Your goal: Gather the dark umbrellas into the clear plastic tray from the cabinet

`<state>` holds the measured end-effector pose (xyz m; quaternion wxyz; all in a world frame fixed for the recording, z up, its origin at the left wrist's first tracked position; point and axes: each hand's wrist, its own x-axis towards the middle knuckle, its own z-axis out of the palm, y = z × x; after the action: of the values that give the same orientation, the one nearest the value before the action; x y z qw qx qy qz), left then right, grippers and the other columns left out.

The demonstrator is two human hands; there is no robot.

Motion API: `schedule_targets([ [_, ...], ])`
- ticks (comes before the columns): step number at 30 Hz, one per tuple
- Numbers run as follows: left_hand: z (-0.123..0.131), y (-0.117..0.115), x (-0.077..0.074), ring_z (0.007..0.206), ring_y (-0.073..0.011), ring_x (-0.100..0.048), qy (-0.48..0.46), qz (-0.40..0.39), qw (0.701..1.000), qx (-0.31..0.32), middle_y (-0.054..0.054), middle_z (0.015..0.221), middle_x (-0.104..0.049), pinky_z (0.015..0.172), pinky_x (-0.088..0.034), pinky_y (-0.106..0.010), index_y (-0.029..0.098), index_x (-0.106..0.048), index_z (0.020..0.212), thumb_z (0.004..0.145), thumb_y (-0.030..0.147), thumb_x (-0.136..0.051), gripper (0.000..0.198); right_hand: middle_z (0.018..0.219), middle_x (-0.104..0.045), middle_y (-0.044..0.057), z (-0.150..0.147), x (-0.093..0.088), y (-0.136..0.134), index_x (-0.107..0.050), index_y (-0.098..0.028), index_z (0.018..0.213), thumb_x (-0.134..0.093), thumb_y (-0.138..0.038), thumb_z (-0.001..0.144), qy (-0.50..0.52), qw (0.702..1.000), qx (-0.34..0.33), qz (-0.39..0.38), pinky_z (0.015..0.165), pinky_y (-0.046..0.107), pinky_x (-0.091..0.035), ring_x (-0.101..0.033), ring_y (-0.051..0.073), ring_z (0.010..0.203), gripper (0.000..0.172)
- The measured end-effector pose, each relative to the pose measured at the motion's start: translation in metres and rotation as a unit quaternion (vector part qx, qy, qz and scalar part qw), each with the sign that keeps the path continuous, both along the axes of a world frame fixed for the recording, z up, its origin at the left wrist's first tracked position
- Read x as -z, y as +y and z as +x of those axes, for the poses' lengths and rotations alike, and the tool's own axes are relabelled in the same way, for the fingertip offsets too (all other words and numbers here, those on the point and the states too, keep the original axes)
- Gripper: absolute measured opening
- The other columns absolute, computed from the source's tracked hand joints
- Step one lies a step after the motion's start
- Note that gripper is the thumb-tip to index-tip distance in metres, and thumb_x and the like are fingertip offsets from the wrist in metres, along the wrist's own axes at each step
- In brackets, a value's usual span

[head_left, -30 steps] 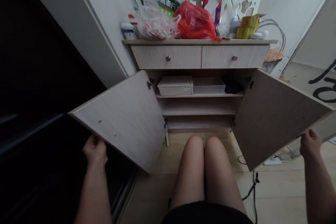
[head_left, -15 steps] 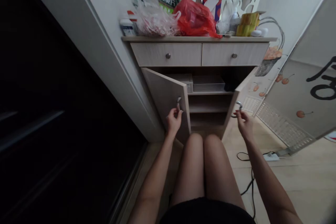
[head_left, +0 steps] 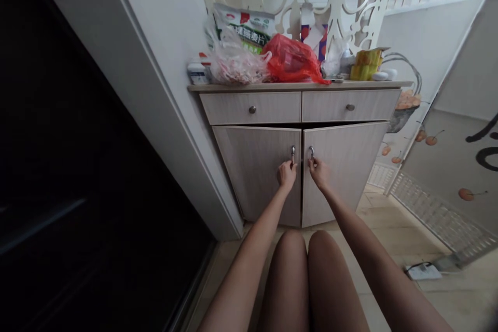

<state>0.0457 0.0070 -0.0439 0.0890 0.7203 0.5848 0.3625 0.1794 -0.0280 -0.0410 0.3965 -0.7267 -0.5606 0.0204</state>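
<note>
A pale wood-grain cabinet stands in front of me with its left door point(head_left: 257, 166) and right door point(head_left: 346, 161) almost closed, a dark gap showing along their top edges. My left hand point(head_left: 287, 174) grips the lower end of the left door's metal handle point(head_left: 293, 151). On the other door, my right hand point(head_left: 318, 172) has its fingers closed on the curved metal handle point(head_left: 312, 151). The two hands are close together, either side of the narrow slit between the doors. The inside shelves are hidden.
Above the doors are two drawers point(head_left: 272, 109) with round knobs. The cabinet top holds a red plastic bag point(head_left: 291, 57), a clear bag point(head_left: 237, 62), an oatmeal bag point(head_left: 249, 26) and a yellow pack point(head_left: 365, 65). A power strip point(head_left: 424, 271) lies on the floor at right.
Both doors have swung inward from half open to nearly closed, hiding the shelves. My hands moved toward each other with the handles. The view has tilted up a little.
</note>
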Motion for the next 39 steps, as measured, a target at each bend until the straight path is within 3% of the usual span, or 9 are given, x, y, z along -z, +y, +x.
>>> schedule_targets([
  [7,0.012,0.016,-0.008,0.095,-0.022,-0.067,0.033,-0.027,0.999,-0.024,-0.014,0.108,-0.073,0.075,-0.043,-0.028,0.016,-0.073,0.104,0.097,0.029,-0.053,0.025,0.099,-0.073,0.016,-0.003,-0.004,0.031,-0.069,-0.015,0.116,-0.036,-0.039,0.1,-0.014,0.999,0.006,-0.035,0.079,0.03,-0.048,-0.068,0.024,0.092,0.044],
  [18,0.016,0.03,-0.016,0.095,-0.0229,-0.069,0.061,-0.05,0.997,-0.027,-0.015,0.107,-0.074,0.073,-0.044,-0.028,0.018,-0.074,0.106,0.096,0.031,-0.055,0.025,0.098,-0.072,0.015,-0.004,-0.009,0.046,-0.07,-0.016,0.119,-0.036,-0.04,0.1,-0.031,0.997,0.032,-0.059,0.077,0.03,-0.046,-0.066,0.021,0.087,0.045],
  [30,0.017,0.053,-0.007,0.092,-0.0239,-0.068,0.046,-0.037,0.998,-0.012,-0.016,0.106,-0.074,0.073,-0.043,-0.029,0.019,-0.075,0.105,0.096,0.03,-0.053,0.026,0.098,-0.072,0.017,-0.004,-0.011,0.063,-0.07,-0.017,0.12,-0.037,-0.042,0.1,-0.029,0.996,0.047,-0.069,0.081,0.033,-0.049,-0.068,0.023,0.092,0.045],
  [39,0.016,0.054,-0.008,0.094,-0.0237,-0.068,0.05,-0.031,0.998,0.006,-0.017,0.108,-0.074,0.077,-0.042,-0.029,0.016,-0.074,0.107,0.096,0.028,-0.053,0.026,0.099,-0.072,0.017,-0.004,-0.007,0.067,-0.069,-0.017,0.121,-0.036,-0.042,0.101,-0.019,0.997,0.043,-0.059,0.082,0.034,-0.049,-0.068,0.025,0.092,0.046],
])
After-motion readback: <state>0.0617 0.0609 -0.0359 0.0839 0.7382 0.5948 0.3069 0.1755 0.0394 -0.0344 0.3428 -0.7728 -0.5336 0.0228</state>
